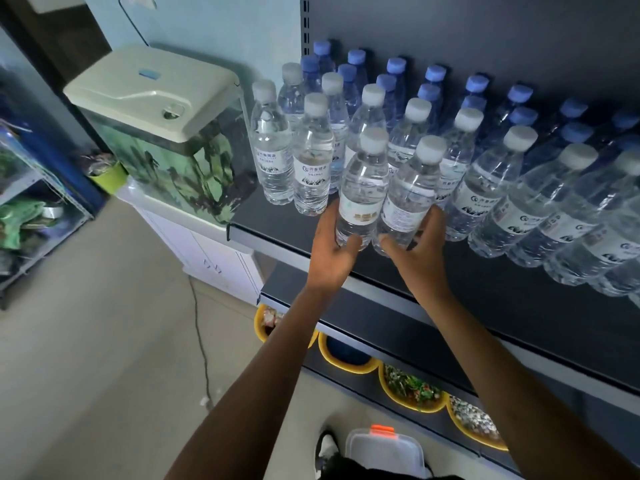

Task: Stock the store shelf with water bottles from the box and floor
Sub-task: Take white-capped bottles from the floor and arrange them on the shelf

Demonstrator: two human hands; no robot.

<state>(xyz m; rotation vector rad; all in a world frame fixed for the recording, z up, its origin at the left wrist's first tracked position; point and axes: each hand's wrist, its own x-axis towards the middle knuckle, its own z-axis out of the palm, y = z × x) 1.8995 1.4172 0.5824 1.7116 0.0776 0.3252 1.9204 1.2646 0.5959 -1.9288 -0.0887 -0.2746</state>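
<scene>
Two clear water bottles with white caps stand side by side at the front edge of the dark shelf (277, 220). My left hand (332, 252) grips the lower part of the left bottle (363, 183). My right hand (420, 249) grips the base of the right bottle (410, 195). Behind them, rows of white-capped bottles (313, 157) fill the shelf front, and blue-capped bottles (394, 81) line the back. No box is in view.
A fish tank (162, 133) with a cream lid stands left of the shelf on a white cabinet (207, 251). Below, a lower shelf (398, 306) juts out over yellow bowls (412, 393) of food. A clear lidded container (384, 448) sits on the floor by my shoe.
</scene>
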